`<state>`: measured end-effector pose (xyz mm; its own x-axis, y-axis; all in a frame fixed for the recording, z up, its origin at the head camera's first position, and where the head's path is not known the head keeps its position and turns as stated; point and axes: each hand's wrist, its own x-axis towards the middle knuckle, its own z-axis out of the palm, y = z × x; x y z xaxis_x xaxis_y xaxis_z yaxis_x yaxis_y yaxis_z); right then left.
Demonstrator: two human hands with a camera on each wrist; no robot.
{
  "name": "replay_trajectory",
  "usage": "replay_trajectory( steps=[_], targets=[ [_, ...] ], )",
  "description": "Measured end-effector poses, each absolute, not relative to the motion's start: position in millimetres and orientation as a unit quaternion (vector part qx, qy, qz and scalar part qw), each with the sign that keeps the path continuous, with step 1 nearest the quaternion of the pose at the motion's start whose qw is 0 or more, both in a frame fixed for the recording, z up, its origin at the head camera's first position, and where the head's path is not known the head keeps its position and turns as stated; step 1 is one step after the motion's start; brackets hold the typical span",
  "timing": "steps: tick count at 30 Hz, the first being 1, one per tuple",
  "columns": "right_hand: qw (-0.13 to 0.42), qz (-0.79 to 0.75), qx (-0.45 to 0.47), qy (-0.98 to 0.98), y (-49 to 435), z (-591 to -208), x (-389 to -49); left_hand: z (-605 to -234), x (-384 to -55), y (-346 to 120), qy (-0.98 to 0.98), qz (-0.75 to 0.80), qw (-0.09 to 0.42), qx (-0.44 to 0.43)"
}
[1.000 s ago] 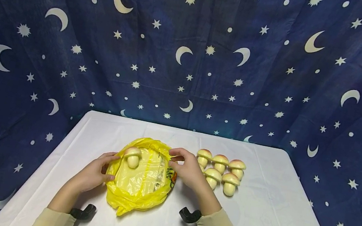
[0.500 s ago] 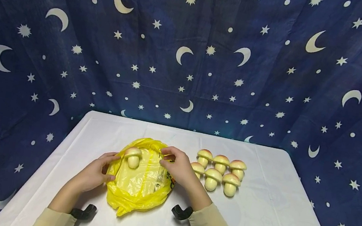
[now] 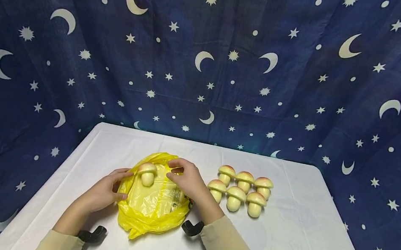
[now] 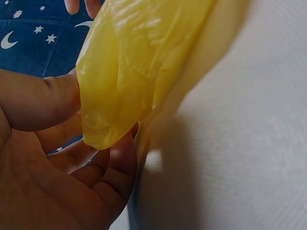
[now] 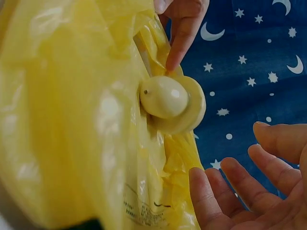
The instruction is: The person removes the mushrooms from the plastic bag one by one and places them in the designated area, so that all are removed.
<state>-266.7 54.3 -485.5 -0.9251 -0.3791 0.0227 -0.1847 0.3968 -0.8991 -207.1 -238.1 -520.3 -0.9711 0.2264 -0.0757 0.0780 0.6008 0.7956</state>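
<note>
A yellow plastic bag point(image 3: 152, 223) lies spread on the table with its mouth rolled open, and a toy mushroom point(image 3: 147, 176) with a reddish cap rests inside toward the back left. My left hand point(image 3: 101, 191) holds the bag's left rim, thumb on one side and fingers around the other in the left wrist view. Over the bag's right side hovers my right hand point(image 3: 189, 179), its fingers spread and nothing between them. The right wrist view shows the mushroom's pale stem end point(image 5: 165, 97) beyond those spread fingers.
Several more toy mushrooms point(image 3: 235, 199) stand grouped in two rows right of the bag. A white cloth covers the table point(image 3: 307, 242). Behind it hangs a dark blue curtain point(image 3: 174, 95) with moons and stars. Each wrist carries a black mount point(image 3: 92, 235).
My right hand has moved left, from the bag's right rim to over the bag, uncovering the front-left mushroom of the group. The left hand and the bagged mushroom have stayed put.
</note>
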Motion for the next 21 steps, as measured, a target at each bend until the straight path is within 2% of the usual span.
replay_trajectory(
  steps=[21],
  targets=[
    [0.109, -0.491, -0.168, 0.848, 20.8, -498.4, -283.8, -521.3, -207.4, -237.5, 0.890, 0.440, 0.084, 0.090]
  ],
)
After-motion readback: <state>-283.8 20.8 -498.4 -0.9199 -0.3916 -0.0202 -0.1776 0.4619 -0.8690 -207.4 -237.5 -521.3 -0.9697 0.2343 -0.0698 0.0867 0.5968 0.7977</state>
